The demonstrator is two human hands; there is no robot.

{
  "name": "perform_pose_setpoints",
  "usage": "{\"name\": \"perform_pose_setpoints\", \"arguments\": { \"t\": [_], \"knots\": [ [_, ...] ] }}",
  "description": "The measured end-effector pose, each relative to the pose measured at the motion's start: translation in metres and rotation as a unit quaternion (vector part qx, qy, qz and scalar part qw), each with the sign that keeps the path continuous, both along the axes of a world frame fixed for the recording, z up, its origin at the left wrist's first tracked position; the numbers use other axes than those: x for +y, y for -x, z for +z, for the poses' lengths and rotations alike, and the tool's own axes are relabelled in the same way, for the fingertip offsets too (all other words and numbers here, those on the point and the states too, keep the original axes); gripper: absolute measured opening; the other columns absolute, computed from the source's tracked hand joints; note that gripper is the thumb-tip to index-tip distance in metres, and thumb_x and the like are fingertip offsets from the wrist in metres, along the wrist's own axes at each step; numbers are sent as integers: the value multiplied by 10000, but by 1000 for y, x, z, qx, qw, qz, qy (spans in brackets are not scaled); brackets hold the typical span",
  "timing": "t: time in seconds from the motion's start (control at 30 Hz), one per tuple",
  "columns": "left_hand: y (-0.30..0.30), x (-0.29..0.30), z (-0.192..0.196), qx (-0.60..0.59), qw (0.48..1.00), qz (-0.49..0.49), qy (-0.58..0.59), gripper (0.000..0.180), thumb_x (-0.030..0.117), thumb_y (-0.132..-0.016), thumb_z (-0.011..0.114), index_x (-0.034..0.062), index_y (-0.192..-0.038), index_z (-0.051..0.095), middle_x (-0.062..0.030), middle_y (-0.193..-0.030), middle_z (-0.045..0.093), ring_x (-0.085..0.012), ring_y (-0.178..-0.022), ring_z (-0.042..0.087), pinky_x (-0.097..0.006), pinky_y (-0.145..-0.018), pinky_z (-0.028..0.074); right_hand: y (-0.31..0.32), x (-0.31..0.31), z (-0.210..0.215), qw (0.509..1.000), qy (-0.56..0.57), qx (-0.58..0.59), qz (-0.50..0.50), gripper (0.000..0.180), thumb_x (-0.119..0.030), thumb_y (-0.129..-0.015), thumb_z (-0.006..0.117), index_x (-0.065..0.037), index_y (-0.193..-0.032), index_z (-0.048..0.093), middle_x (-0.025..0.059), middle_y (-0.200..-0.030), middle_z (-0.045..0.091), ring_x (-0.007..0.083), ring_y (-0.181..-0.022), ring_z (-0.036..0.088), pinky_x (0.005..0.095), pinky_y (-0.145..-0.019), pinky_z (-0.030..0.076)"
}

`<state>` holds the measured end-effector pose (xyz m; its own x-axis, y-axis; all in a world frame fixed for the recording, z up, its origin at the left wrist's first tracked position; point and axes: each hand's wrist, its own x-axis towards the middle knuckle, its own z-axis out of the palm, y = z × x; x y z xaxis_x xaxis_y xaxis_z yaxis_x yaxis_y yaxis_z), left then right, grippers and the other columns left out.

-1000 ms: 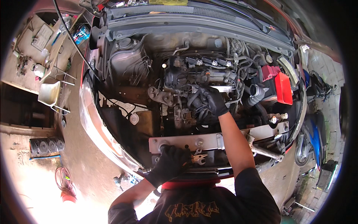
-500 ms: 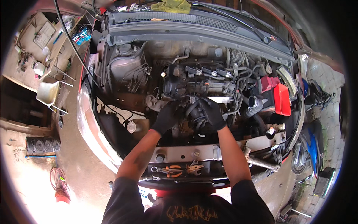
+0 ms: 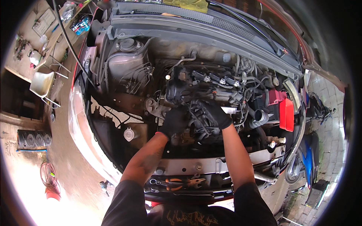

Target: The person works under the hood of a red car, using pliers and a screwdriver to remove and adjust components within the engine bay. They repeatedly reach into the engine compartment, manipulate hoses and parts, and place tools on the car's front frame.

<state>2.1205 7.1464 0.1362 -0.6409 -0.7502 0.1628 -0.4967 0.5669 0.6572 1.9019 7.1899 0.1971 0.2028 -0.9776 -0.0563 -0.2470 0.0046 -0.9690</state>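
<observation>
Head view, gloved hands on engine

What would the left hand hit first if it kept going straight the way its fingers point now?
The left hand, in a black glove, points up into the bay. Straight on, it would likely meet the dark engine top right above its fingers; depth is hard to judge.

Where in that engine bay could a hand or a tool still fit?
Open room lies in the dark gap left of the engine, around the white cap. The front crossmember has bare metal. Crowded: where left hand and right hand work, and the pliers ledge.
</observation>
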Motion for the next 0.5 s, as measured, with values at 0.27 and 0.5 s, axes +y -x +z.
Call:
{"name": "perform_pose_setpoints", "arguments": {
  "t": [0.27, 0.5],
  "knots": [
    [5, 2, -9, -100, 994, 26, -20, 238, 267, -813, 718, 46, -901, 711, -229, -914, 716, -434, -874, 707, -539, -768, 565, -29, 9, -5, 961, 128, 244, -7, 307, -137, -910, 720, -93, -1214, 718, 167, -1119, 740, 361, -1016, 725, 431, -873, 579],
    [8, 2, -6, 2, 998, 56, -26, 288, 260, -802, 730, 36, -981, 700, -238, -937, 717, -430, -892, 710, -531, -794, 572, -42, 31, 1, 942, 139, 297, -68, 244, -173, -930, 701, -122, -1168, 722, 170, -1039, 733, 414, -955, 712, 472, -801, 583]
  ]
}}
